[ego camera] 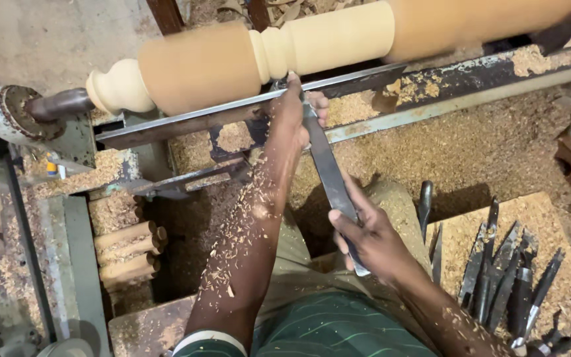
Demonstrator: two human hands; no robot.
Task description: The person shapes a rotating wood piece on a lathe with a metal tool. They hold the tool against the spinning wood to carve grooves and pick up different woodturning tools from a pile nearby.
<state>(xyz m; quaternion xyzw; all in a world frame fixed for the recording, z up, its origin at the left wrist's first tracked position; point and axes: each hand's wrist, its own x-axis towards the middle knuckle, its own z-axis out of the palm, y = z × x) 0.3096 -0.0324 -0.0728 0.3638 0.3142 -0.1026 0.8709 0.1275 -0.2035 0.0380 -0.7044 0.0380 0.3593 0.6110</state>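
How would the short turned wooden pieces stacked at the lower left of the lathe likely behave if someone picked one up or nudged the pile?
The turned wooden pieces look round and smooth, so a nudged one would probably roll. They lie stacked loosely on their sides, so the pile may well shift. Being solid wood, each is likely stiff and fairly light, possibly slippery with the sawdust on it.

Long dark chisel (pixel 328 168), tip against pale turned spindle (pixel 312 49)

A single view is given, taken from a camera worn on the head. The scene is seen steeply from above and close in, across the person's own forearms toward the wooden spindle (pixel 266 56) at the frame's top (no second view is shared).
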